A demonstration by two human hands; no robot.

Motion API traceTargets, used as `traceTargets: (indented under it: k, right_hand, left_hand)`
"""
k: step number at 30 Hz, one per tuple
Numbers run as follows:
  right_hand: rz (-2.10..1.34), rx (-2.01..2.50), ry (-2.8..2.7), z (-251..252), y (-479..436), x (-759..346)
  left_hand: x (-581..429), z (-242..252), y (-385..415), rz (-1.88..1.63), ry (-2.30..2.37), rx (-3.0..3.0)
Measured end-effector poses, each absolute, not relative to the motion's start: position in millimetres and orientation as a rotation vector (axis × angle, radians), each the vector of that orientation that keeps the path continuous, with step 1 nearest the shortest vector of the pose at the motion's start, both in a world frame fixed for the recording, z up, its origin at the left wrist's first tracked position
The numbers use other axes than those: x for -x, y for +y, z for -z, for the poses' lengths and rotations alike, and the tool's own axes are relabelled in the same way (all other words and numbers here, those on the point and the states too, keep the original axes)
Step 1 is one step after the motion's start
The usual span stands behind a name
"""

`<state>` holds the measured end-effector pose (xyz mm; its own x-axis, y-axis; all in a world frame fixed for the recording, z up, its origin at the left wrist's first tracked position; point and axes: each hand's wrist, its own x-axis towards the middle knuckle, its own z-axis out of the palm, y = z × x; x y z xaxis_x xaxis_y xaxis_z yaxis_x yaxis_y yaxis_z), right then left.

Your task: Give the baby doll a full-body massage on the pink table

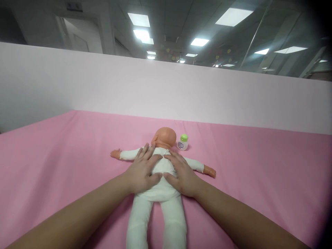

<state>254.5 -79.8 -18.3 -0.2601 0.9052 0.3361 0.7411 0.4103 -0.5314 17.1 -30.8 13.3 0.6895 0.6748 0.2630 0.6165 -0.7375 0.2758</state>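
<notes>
A baby doll [163, 190] with a white cloth body lies face down, its bald head away from me and its arms spread to both sides. On the left half of its back rests my left hand [144, 169], fingers spread toward the shoulder. My right hand [183, 173] lies on the right half of the back, with fingers apart too. The two thumbs point inward and almost meet over the middle of the back. Neither hand grips anything. Beside the doll's head, on the right, stands a small clear bottle [183, 142] with a green cap.
A pink sheet [88, 148] covers the surface under the doll. Behind it runs a low white wall [155, 88]. Above the wall, glass [176, 31] shows ceiling lights, and a pale door [83, 34] appears at the upper left.
</notes>
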Motion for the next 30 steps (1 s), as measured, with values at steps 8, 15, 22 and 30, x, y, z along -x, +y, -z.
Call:
traceTargets:
  k: [8,15,22,30]
  right_hand:
    - [-0.391,1.328,-2.133,7,-74,-257]
    - [-0.234,1.337,-2.045,17,-78,-261]
    - [-0.159,1.441,-1.981,5,-91,-253]
    - [-0.323,1.517,-1.956,-1,-92,-251]
  left_hand:
    - [-17,-13,-19,-0.594,0.974,-2.706]
    - [-12,-24,-32,-0.879,1.244,-2.649]
    - [8,-35,-25,-0.410,1.675,-2.346]
    - [13,-34,-18,-0.376,1.519,-2.051]
